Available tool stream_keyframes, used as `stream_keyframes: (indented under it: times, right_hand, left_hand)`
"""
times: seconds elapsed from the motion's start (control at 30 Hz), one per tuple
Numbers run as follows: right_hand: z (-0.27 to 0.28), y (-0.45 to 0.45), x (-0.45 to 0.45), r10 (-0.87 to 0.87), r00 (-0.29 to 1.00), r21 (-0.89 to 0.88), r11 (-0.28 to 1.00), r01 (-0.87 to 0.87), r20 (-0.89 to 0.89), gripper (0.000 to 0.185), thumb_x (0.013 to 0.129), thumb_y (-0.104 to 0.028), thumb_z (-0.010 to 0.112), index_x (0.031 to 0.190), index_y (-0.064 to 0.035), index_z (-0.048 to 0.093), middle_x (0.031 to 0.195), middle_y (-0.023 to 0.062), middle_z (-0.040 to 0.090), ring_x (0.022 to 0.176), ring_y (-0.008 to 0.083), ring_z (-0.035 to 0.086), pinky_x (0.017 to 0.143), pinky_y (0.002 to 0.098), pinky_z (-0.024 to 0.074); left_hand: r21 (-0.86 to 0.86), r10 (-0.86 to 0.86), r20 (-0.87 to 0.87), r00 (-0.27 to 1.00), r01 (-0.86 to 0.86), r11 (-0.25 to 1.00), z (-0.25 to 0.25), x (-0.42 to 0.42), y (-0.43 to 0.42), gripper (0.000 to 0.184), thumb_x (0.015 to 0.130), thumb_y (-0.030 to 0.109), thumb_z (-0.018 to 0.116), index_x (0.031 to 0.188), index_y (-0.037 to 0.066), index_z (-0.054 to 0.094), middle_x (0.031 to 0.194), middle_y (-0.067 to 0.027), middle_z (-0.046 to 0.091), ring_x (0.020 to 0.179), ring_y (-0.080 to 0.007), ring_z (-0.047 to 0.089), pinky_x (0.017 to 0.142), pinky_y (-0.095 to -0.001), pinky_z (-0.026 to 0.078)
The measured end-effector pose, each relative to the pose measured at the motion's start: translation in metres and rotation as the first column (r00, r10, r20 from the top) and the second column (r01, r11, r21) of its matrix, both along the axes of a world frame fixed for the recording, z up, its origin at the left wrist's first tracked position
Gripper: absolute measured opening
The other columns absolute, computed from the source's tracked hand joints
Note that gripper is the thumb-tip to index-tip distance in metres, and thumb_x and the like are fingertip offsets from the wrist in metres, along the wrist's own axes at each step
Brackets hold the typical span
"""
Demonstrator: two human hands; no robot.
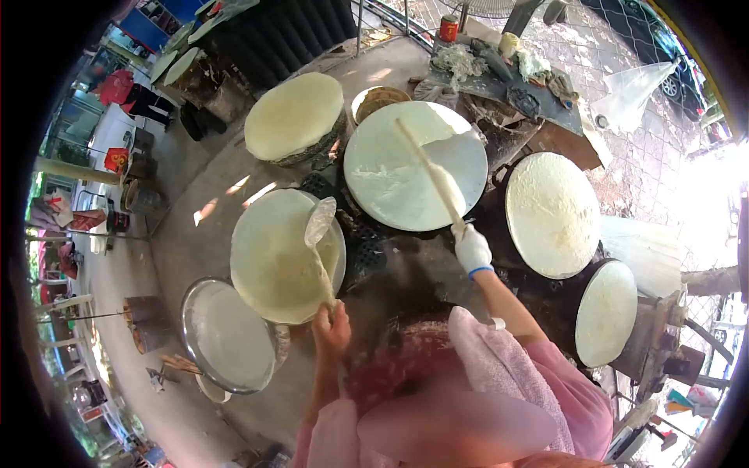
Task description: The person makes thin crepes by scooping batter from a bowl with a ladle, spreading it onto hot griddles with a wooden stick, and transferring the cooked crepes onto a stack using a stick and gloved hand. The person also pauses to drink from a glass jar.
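My left hand (331, 327) is closed around the handle of a batter-coated ladle (320, 222). The ladle's bowl is over the right side of a round pan (253, 257) that is pale yellow inside. My right hand (472, 251), in a white glove with a blue cuff, grips a long wooden spreader (435, 175). This spreader lies across a large round griddle (382, 199) straight ahead. White batter covers part of that griddle, and a smoother grey patch shows at its upper right.
More round, pale-coated griddles stand at the back left (292, 117), right (552, 214) and far right (607, 312). A metal-rimmed basin (234, 335) of whitish liquid is at lower left. Behind, a cluttered table (538, 97) bears plastic bags and a red can (449, 29). Another person (144, 101) is far left.
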State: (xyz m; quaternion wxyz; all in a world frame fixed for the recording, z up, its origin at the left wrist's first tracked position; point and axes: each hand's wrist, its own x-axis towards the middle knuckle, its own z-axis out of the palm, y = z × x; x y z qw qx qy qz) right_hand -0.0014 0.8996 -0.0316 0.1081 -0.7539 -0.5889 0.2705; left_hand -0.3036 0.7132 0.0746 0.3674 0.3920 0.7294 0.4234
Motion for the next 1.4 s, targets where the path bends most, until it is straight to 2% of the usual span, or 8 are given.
stream_keyframes:
  times: [0.27,0.5,0.6,0.7,1.03,1.2,1.33,1.4]
  right_hand:
    - [-0.004,-0.015,0.055,0.375,0.925,-0.146,0.913,-0.381,-0.064,0.040,0.093,-0.048,0.052,0.097,-0.0088,0.058,0.079,0.0245,0.066,0.076,0.0434,0.065,0.068,0.0552,0.0489]
    - [0.011,0.086,0.086,0.222,0.975,0.129,0.968,-0.218,-0.018,0.039,0.096,-0.036,0.048,0.096,0.0015,0.058,0.076,0.0262,0.065,0.074,0.0457,0.064,0.066,0.0541,0.0501]
    - [0.008,0.042,0.082,0.330,0.942,0.079,0.942,-0.325,-0.065,0.040,0.095,-0.039,0.050,0.113,-0.0046,0.059,0.075,0.0247,0.066,0.070,0.0428,0.065,0.063,0.0524,0.0504]
    - [0.007,0.016,0.094,0.266,0.964,-0.153,0.953,-0.261,0.017,0.068,0.095,-0.039,0.051,0.150,-0.0100,0.024,0.075,0.0234,0.067,0.065,0.0409,0.065,0.061,0.0510,0.0503]
    - [0.033,0.234,0.068,0.167,0.967,0.060,0.982,-0.181,0.193,0.077,0.091,-0.052,0.055,0.148,-0.0083,0.029,0.089,0.0175,0.070,0.082,0.0344,0.069,0.068,0.0468,0.0533]
    - [0.049,0.152,0.051,0.346,0.896,0.235,0.929,-0.287,-0.277,0.052,0.087,-0.041,0.063,0.131,-0.0134,0.057,0.093,0.0180,0.069,0.086,0.0363,0.066,0.076,0.0411,0.0524]
    - [-0.012,0.048,0.094,0.066,0.823,0.424,0.878,0.220,-0.565,0.055,0.088,-0.031,0.069,0.139,-0.0202,0.052,0.080,0.0107,0.069,0.071,0.0217,0.067,0.063,0.0353,0.0514]
    - [-0.028,0.012,0.108,-0.356,0.471,-0.189,0.912,0.364,-0.807,0.050,0.092,-0.034,0.066,0.138,-0.0222,0.054,0.066,0.0021,0.062,0.055,0.0093,0.057,0.049,0.0260,0.0429]
  left_hand:
    - [0.155,-0.082,-0.556,0.827,0.200,0.967,0.011,0.059,0.006,0.009,0.092,0.006,0.062,0.088,0.001,0.055,0.073,-0.0006,0.052,0.058,-0.0082,0.045,0.048,-0.0243,0.038]
    - [-0.070,0.133,0.235,0.963,-0.120,0.990,0.006,0.076,0.002,0.010,0.094,0.010,0.059,0.097,0.001,0.057,0.075,0.0013,0.052,0.062,-0.0067,0.046,0.052,-0.0209,0.040]
    - [-0.110,0.030,-0.055,0.998,-0.036,0.993,0.022,0.092,0.022,0.009,0.096,0.012,0.057,0.098,0.003,0.056,0.072,0.0014,0.051,0.061,-0.0050,0.046,0.052,-0.0190,0.040]
    - [-0.132,0.080,0.052,0.995,-0.073,0.989,0.011,0.089,0.028,0.010,0.097,0.014,0.055,0.097,0.004,0.053,0.065,0.0012,0.049,0.049,-0.0063,0.044,0.043,-0.0215,0.037]
    - [-0.189,0.134,-0.180,0.975,-0.168,0.968,-0.003,0.080,-0.002,0.009,0.098,0.015,0.054,0.094,0.007,0.050,0.060,0.0009,0.044,0.041,-0.0072,0.037,0.036,-0.0240,0.030]
    - [-0.267,0.338,0.123,0.933,-0.297,0.917,0.042,0.107,0.019,0.011,0.098,0.018,0.054,0.094,0.008,0.051,0.061,0.0013,0.044,0.042,-0.0068,0.037,0.037,-0.0233,0.030]
    - [-0.243,0.271,0.056,0.961,-0.250,0.937,0.043,0.108,0.028,0.014,0.098,0.021,0.056,0.094,0.008,0.051,0.061,0.0025,0.044,0.043,-0.0062,0.038,0.038,-0.0231,0.030]
    - [-0.235,0.273,0.136,0.952,-0.237,0.943,0.046,0.114,0.038,0.015,0.098,0.021,0.056,0.093,0.008,0.051,0.061,0.0030,0.044,0.043,-0.0059,0.038,0.038,-0.0231,0.030]
